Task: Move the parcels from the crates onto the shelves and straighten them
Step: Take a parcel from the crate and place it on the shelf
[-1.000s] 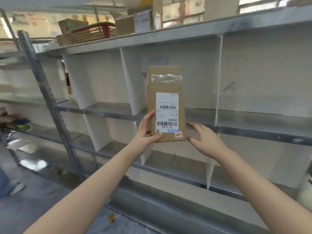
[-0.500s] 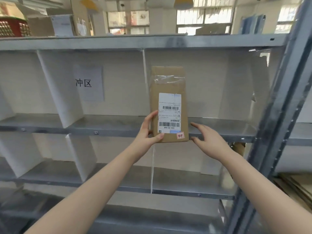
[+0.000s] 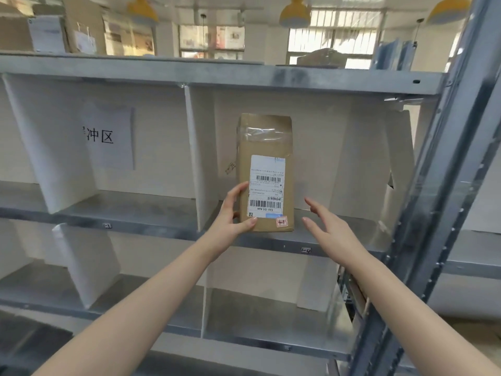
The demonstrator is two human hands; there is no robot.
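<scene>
A brown cardboard parcel with a white barcode label stands upright on the metal shelf, in the bay right of a white divider. My left hand grips its lower left edge, thumb on the front and fingers behind. My right hand hovers just right of the parcel with straight, spread fingers and does not touch it. No crates are in view.
A paper sign with black characters hangs in the bay to the left. A grey steel upright slants along the right. Bays with white dividers lie below. Cardboard boxes sit on the top shelf.
The view has swung right along the shelving and closer. The parcel went from in front of the shelf into the bay, and its base now rests on the shelf. My right hand stays just off it.
</scene>
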